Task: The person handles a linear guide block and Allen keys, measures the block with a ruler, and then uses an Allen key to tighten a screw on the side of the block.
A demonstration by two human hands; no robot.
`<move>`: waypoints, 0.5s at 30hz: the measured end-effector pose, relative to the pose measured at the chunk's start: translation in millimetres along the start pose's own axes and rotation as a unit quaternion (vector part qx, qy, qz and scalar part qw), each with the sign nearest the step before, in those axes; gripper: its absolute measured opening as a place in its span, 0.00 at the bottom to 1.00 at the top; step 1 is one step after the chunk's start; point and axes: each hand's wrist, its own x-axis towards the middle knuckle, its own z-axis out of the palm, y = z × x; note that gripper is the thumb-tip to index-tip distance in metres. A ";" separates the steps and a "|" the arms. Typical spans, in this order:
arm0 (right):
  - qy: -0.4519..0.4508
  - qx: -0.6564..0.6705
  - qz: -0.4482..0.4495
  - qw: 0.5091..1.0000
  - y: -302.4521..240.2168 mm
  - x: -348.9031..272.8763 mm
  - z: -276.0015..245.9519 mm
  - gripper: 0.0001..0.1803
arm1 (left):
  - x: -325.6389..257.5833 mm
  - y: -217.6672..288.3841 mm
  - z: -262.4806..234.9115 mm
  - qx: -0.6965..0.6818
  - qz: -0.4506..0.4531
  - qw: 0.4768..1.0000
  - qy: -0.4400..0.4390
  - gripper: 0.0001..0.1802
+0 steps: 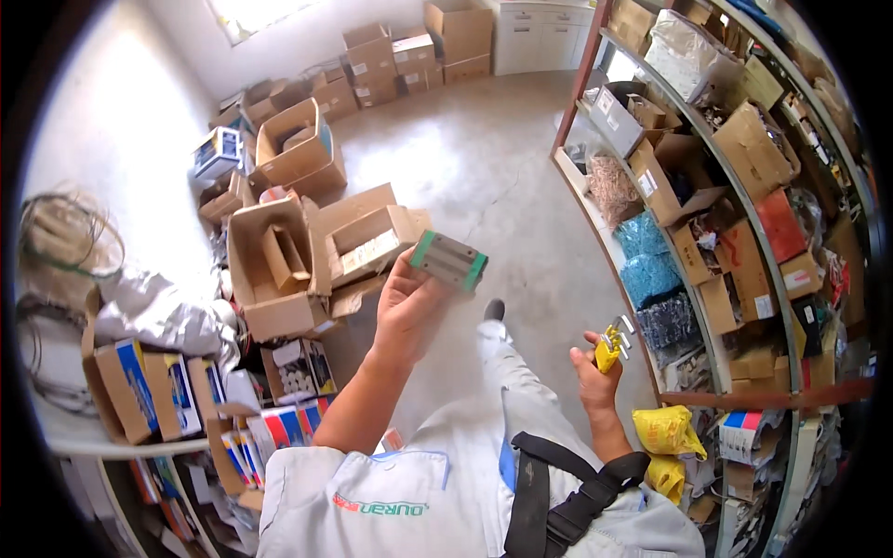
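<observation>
In my left hand (pixel 406 312), raised in front of me, is a linear guide carriage (pixel 448 259), a grey metal block with green end caps. My fingers grip its left end, and some of them are hidden behind it. Lower and to the right, my right hand (pixel 593 375) is closed around a yellow hex key set (pixel 607 353). Several bent silver keys stick out of the top of its holder. The two things are well apart.
Open cardboard boxes (pixel 270 270) line the left side, by a bench with more cartons (pixel 139 391). Tall shelving (pixel 712 139) packed with boxes and bags runs along the right. Stacked cartons (pixel 370 60) and a white cabinet (pixel 539 39) stand far back. Concrete floor (pixel 484 121) lies between.
</observation>
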 end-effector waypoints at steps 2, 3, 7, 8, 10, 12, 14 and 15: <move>0.040 -0.003 0.001 0.999 12.0 50.4 26.3 0.20 | 61.8 -3.1 -10.5 -0.018 -0.025 0.999 -0.039 0.24; 0.050 -0.013 0.016 0.999 9.3 80.4 43.6 0.21 | 97.4 -4.2 -18.1 -0.032 -0.028 0.996 -0.076 0.23; -0.009 -0.009 0.013 1.000 -28.7 202.6 119.7 0.21 | 212.4 4.8 -33.5 0.016 -0.056 0.998 -0.009 0.21; -0.014 -0.010 0.015 1.000 -45.5 232.5 140.5 0.21 | 240.9 9.4 -38.1 0.016 -0.038 0.999 -0.004 0.20; -0.070 0.021 0.000 0.997 -77.1 292.1 175.9 0.21 | 294.7 14.9 -48.4 0.008 0.005 1.000 0.006 0.18; -0.101 0.019 -0.034 0.994 -105.2 348.7 211.9 0.20 | 348.0 22.8 -57.8 0.008 0.047 0.999 0.008 0.16; -0.174 0.030 -0.015 0.984 -137.6 401.8 252.0 0.19 | 402.2 32.6 -60.2 0.029 0.079 0.988 0.129 0.14; -0.197 0.042 -0.013 0.980 -145.7 428.3 273.6 0.18 | 429.4 34.3 -70.1 0.023 0.099 0.988 0.116 0.15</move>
